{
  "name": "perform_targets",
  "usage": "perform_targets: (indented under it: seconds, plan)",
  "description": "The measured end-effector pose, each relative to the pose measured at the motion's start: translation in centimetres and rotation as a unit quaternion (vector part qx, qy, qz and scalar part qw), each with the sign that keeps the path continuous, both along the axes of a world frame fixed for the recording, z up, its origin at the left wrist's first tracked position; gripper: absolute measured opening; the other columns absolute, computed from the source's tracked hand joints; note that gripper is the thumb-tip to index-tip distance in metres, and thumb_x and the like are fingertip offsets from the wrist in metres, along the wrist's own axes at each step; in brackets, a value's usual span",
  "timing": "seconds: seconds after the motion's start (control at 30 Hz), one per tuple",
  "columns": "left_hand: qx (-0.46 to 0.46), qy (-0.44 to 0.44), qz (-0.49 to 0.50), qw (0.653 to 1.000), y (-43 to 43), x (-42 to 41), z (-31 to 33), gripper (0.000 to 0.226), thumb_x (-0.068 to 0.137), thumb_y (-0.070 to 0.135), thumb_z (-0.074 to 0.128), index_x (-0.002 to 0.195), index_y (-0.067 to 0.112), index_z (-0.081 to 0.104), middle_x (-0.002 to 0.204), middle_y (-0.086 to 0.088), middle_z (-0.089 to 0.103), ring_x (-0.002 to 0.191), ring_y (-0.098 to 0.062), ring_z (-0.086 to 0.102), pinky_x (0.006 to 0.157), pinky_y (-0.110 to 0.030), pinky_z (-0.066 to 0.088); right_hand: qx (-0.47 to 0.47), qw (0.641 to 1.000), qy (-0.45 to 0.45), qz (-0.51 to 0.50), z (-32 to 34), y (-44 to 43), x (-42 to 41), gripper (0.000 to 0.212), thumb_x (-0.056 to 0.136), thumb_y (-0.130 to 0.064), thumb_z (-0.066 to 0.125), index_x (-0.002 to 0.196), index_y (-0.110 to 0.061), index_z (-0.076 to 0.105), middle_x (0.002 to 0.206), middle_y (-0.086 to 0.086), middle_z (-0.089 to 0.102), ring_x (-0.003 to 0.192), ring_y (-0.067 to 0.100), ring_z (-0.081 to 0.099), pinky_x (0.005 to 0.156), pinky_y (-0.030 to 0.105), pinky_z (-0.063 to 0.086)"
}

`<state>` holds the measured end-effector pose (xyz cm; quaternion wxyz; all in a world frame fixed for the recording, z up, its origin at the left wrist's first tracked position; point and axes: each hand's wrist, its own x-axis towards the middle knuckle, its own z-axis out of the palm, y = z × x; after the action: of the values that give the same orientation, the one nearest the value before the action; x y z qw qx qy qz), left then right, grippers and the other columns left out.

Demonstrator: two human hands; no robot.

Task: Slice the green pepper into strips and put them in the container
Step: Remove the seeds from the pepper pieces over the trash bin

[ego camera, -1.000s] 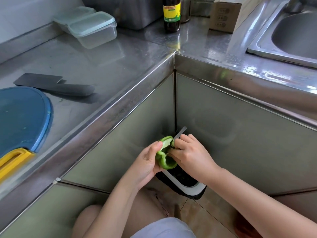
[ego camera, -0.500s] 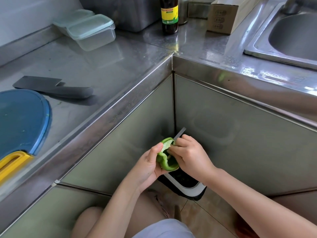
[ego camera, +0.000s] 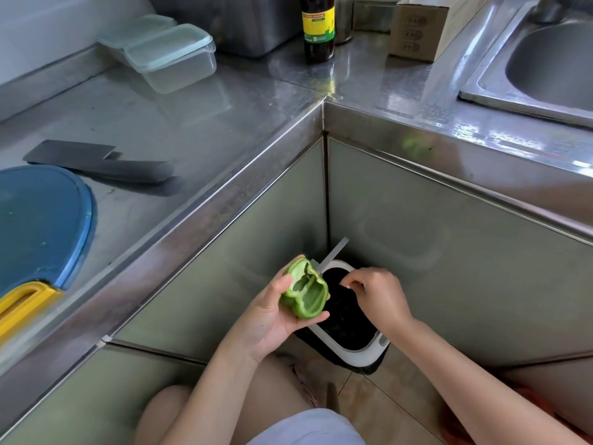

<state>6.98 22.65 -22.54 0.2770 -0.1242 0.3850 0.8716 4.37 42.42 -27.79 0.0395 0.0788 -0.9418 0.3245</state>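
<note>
Pepper [ego camera: 306, 292] half sits hollow in our left hand [ego camera: 269, 319], fingers curled round it, while our right hand [ego camera: 377, 298] pinches at 3 o'clock over the bin [ego camera: 359, 356]; we think cutting and filling the container [ego camera: 175, 56] come next
</note>
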Motion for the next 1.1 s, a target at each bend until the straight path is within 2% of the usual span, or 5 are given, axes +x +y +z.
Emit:
perform_targets:
  seconds: [0.13,0.27,0.33,0.67,1.1]
  plan:
    - [-0.3,0.151,-0.023,0.942,1.4,0.1,-0.4,0.077,0.056,0.025,0.086,0.126,0.037,0.055,0.128,0.005,0.056,0.115,-0.01,0.055,0.092,-0.029,0.049,0.034,0.998,-0.043,-0.026,-0.5,0.4,-0.5,0.019,0.092,-0.018,0.058,0.104,-0.016,0.072,0.083,0.006,0.073,0.083,0.029,0.066,0.07,0.031,0.047]
    - [-0.636,0.493,-0.05,0.592,2.9,0.0,-2.6,0.086,0.061,0.017,0.085,0.134,0.032,0.041,0.137,0.016,0.037,0.129,-0.005,0.036,0.109,-0.021,0.033,0.019,0.998,-0.036,-0.038,-0.8,1.3,-0.8,0.015,0.073,-0.001,0.073,0.083,-0.012,0.073,0.078,0.004,0.068,0.078,0.028,0.063,0.071,0.029,0.044]
    - [-0.651,0.541,-0.051,0.531,3.4,0.1,-3.6,0.083,0.063,0.012,0.083,0.132,0.032,0.04,0.14,0.014,0.032,0.132,-0.012,0.035,0.107,-0.023,0.035,-0.018,0.999,-0.025,-0.041,-0.9,1.5,-0.7,0.022,0.07,0.007,0.071,0.08,-0.012,0.075,0.076,0.002,0.069,0.074,0.024,0.065,0.069,0.027,0.047]
    - [-0.144,0.093,0.026,0.985,3.7,-1.2,-1.2,0.074,0.06,-0.002,0.073,0.122,0.034,0.055,0.126,-0.005,0.054,0.109,-0.02,0.056,0.092,-0.038,0.051,-0.254,0.957,-0.108,-0.09,3.6,1.0,0.0,0.017,0.082,-0.01,0.07,0.081,-0.027,0.068,0.072,-0.01,0.065,0.068,0.003,0.059,0.067,0.024,0.049]
    - [0.126,0.067,0.013,0.99,3.7,-0.1,1.3,0.065,0.059,0.028,0.089,0.119,0.019,0.064,0.118,-0.015,0.062,0.109,-0.029,0.062,0.084,-0.044,0.053,-0.275,0.945,-0.177,-0.012,11.1,-2.6,3.0,0.016,0.083,-0.023,0.072,0.098,-0.018,0.075,0.083,-0.008,0.073,0.076,-0.004,0.066,0.075,0.021,0.055]
